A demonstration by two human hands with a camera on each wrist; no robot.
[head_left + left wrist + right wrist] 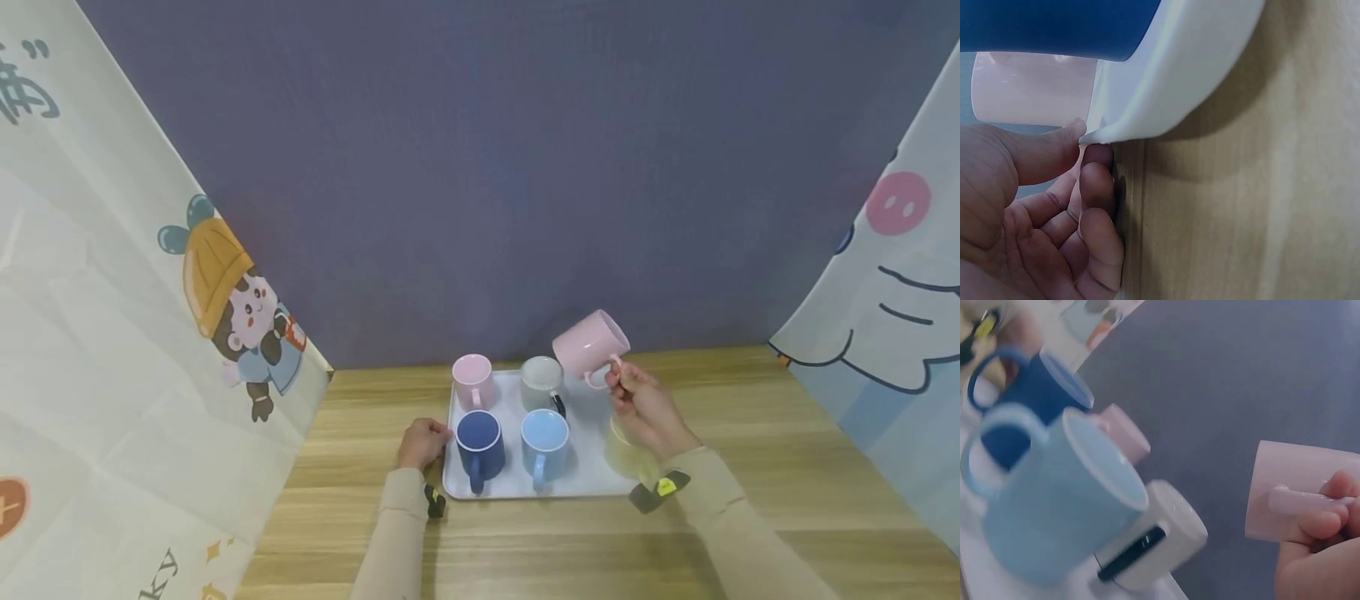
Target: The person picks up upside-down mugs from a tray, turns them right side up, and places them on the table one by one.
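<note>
On the wooden table (555,546), the left hand (423,443) is pinching the left rim of a white tray (588,458) where 3 near mugs — dark blue (481,458), light blue (546,454), yellow (619,454) — are standing upright. Behind them, the right hand (647,408) is pinching the handle of a tilted pink mug (587,346), holding it raised near the back right corner, while a grey mug (537,396) and an upright pink mug (474,392) are standing farther left.

from my feed i lose part of the yellow mug (621,456) behind the right hand (648,412); the right wrist view crops the held pink mug (1300,464) and blurs the light blue mug (1060,500); the left crops the dark blue mug (1060,25).
</note>
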